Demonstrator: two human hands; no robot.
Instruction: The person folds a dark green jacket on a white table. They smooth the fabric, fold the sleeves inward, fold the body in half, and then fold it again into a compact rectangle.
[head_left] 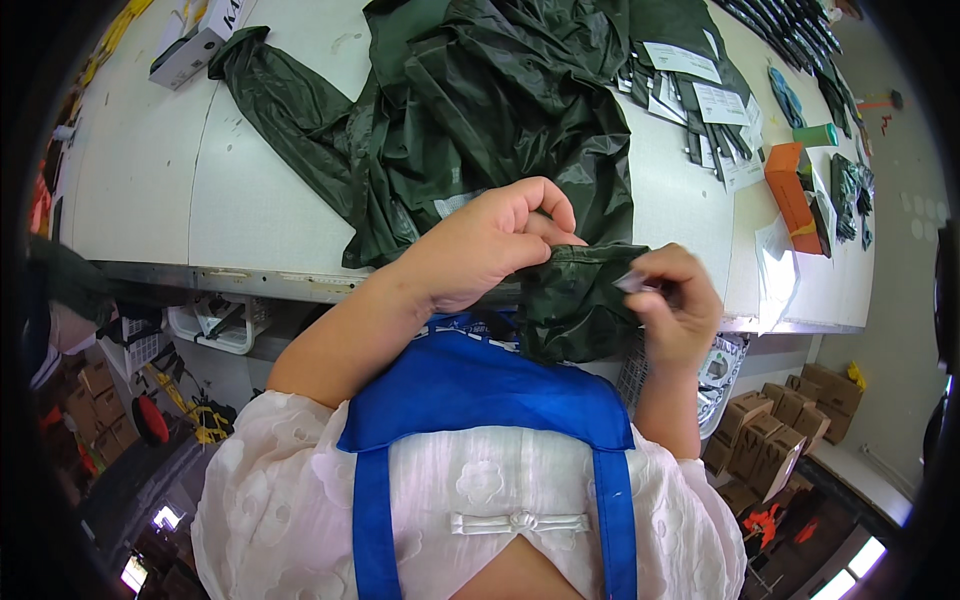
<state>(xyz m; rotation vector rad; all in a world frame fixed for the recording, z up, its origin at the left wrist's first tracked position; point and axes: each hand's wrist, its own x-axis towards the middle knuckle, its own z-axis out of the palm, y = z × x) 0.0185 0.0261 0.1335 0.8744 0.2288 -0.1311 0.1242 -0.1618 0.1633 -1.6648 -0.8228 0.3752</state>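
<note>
A dark green, shiny coated garment (500,100) lies crumpled over the table in front of me, one sleeve stretched to the left. A hemmed end of it (580,310) hangs over the table's front edge by my blue apron (480,385). My left hand (510,228) is closed on the top of that hem, thumb and fingers pinching the stitched edge. Beside the hem's right end is my right hand (682,305), fingers curled. Between its thumb and forefinger sits a small pale, shiny piece (630,282), too blurred to name.
The white table (270,190) has a metal front edge. A white box (200,45) stands at the far left. Stacked green pieces with white paper labels (720,103) lie at the right, near an orange box (795,195) and a green roll (815,135). Cartons (760,440) are below right.
</note>
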